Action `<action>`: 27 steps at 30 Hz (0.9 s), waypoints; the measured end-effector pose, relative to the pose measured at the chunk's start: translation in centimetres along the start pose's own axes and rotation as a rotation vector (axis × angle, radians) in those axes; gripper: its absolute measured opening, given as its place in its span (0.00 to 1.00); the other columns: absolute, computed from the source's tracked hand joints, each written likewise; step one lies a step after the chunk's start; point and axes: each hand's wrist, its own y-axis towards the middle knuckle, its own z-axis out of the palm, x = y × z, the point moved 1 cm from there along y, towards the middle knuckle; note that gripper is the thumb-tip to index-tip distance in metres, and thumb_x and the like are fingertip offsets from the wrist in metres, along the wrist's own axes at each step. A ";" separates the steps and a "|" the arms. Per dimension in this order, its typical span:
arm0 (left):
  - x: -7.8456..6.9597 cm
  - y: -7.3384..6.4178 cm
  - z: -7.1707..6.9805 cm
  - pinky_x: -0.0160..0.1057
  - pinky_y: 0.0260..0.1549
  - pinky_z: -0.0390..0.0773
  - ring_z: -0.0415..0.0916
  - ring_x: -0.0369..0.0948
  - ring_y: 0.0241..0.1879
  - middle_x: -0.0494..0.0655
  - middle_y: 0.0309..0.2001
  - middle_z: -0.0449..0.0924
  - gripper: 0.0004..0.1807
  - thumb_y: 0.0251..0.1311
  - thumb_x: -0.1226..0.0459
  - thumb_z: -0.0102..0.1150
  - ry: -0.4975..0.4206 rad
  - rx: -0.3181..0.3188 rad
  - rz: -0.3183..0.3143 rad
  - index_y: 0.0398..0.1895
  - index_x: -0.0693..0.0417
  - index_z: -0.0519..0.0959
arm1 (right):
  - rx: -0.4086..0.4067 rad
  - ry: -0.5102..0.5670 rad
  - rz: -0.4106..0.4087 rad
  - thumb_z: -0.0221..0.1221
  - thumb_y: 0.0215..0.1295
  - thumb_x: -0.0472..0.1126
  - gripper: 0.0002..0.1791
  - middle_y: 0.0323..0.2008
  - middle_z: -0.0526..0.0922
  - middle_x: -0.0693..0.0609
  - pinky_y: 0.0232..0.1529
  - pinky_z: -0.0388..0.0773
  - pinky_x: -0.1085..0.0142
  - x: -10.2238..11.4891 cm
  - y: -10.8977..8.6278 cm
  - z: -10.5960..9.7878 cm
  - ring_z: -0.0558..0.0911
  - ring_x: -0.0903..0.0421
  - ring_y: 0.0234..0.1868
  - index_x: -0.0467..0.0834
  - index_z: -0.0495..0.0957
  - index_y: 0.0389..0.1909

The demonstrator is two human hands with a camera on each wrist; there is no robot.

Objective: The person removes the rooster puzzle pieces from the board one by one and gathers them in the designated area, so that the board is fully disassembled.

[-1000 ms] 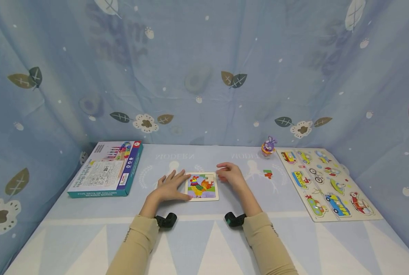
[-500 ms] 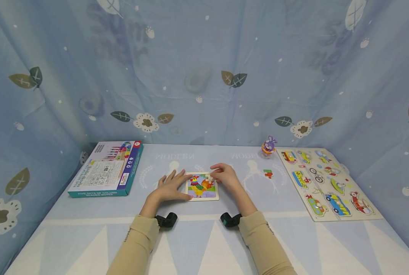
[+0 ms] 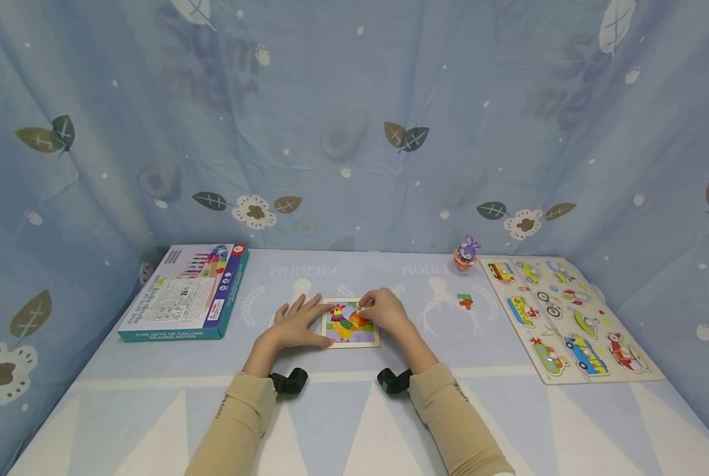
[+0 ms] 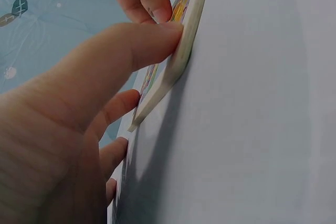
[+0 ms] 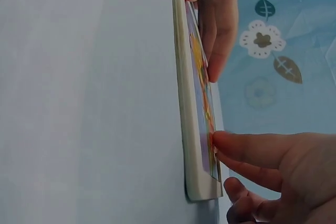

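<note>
A small framed jigsaw puzzle (image 3: 348,344) with a colourful rooster lies flat at the table's middle. My left hand (image 3: 297,325) rests at its left side with fingers spread; in the left wrist view, the thumb (image 4: 152,45) presses the pale rim. Over the puzzle's upper right part, my right hand (image 3: 385,311) pinches a small puzzle piece between thumb and fingers. The piece is mostly hidden; the right wrist view shows the fingertips (image 5: 223,141) right at the picture surface. A loose red and green puzzle piece (image 3: 465,301) lies farther right.
A flat box (image 3: 176,297) with teal sides lies at the left. At the right is a wooden board (image 3: 559,317) with vehicle pictures, and a purple rabbit figurine (image 3: 465,254) stands by its far corner. A patterned blue curtain (image 3: 354,132) hangs behind the table.
My right hand has moved left from beside the puzzle's right edge onto its upper right part, and its fingers have come down to the picture. The left hand has stayed put.
</note>
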 end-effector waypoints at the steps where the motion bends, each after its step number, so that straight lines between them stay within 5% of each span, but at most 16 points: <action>1: 0.0 0.0 0.0 0.64 0.61 0.33 0.32 0.56 0.71 0.49 0.73 0.45 0.44 0.44 0.43 0.64 0.001 0.000 0.000 0.67 0.39 0.62 | 0.002 -0.008 -0.001 0.65 0.54 0.41 0.08 0.31 0.73 0.49 0.34 0.69 0.64 0.0 0.0 0.0 0.71 0.54 0.32 0.42 0.81 0.33; 16: -0.1 0.0 0.0 0.64 0.61 0.32 0.31 0.56 0.71 0.50 0.73 0.44 0.44 0.45 0.44 0.64 -0.011 0.010 -0.001 0.68 0.40 0.61 | 0.024 0.154 -0.026 0.64 0.56 0.39 0.09 0.27 0.75 0.50 0.28 0.71 0.69 0.0 0.2 0.3 0.73 0.57 0.27 0.41 0.73 0.28; 27: -0.2 0.0 0.0 0.64 0.61 0.32 0.31 0.55 0.71 0.49 0.73 0.44 0.44 0.45 0.43 0.64 0.002 0.013 -0.016 0.68 0.39 0.61 | 0.012 0.247 -0.023 0.62 0.58 0.37 0.08 0.30 0.80 0.49 0.30 0.74 0.69 -0.4 0.5 0.6 0.76 0.57 0.28 0.42 0.79 0.39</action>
